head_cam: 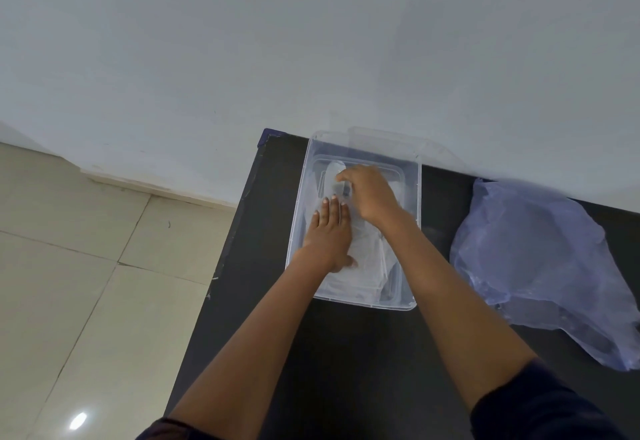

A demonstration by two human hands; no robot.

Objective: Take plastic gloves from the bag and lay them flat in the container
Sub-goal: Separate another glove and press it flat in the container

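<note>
A clear plastic container (414,231) sits on the black table, near its far left corner. Thin transparent plastic gloves (369,249) lie inside it. My left hand (329,235) rests flat, fingers together, pressing on the gloves in the container's lower left. My right hand (370,193) is further in, fingers curled and pinching the fingertip end of a clear glove (334,171) near the far wall. A crumpled bluish translucent bag (540,266) lies on the table to the right of the container.
The black table (346,353) stands against a white wall (311,41); its left edge drops to a beige tiled floor (86,283). A clear lid (398,141) leans behind the container.
</note>
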